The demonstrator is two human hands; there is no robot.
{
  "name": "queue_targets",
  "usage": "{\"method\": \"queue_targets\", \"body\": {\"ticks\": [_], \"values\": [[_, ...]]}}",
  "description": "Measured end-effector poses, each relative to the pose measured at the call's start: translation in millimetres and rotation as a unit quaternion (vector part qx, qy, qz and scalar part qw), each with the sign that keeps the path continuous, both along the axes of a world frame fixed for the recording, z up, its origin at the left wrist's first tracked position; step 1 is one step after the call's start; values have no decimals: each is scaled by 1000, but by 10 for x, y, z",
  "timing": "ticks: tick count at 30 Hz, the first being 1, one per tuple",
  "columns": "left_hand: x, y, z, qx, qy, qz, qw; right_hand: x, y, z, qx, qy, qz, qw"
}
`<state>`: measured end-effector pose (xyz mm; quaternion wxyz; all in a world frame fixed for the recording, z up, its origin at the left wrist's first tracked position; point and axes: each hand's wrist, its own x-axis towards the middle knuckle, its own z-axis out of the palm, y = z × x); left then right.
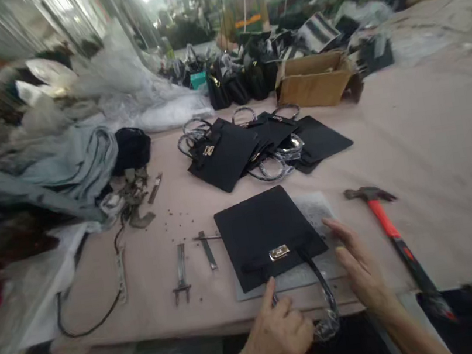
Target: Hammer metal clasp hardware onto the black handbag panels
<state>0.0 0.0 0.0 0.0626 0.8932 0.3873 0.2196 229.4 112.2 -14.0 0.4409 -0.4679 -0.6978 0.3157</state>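
A black bag panel with a gold clasp lies on a pale sheet near the table's front edge. Its dark handle, partly wrapped in clear plastic, loops toward me over the edge. My left hand is at the panel's lower edge, its index finger stretched to the handle's base and its other fingers curled over the handle, part of which they hide. Just right of the panel is my right hand, fingers apart and holding nothing.
A hammer lies on the right. Metal tools and small dark bits are left of the panel. Behind are stacked black panels, a cardboard box and black bags. Grey cloth is piled at the left.
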Motion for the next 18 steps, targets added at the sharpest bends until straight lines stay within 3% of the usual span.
{"method": "queue_targets", "body": {"ticks": [4,9,13,18], "values": [[112,-99,155,-59,49,-39,996,-47,78,172,71,-147,65,985],[110,-48,270,-91,101,-60,989,-251,70,352,113,-314,188,924],[74,-1,241,-103,110,-70,986,-426,-2,283,109,-379,233,889],[97,-68,171,-104,86,-54,989,-477,-26,152,131,-405,223,877]]}}
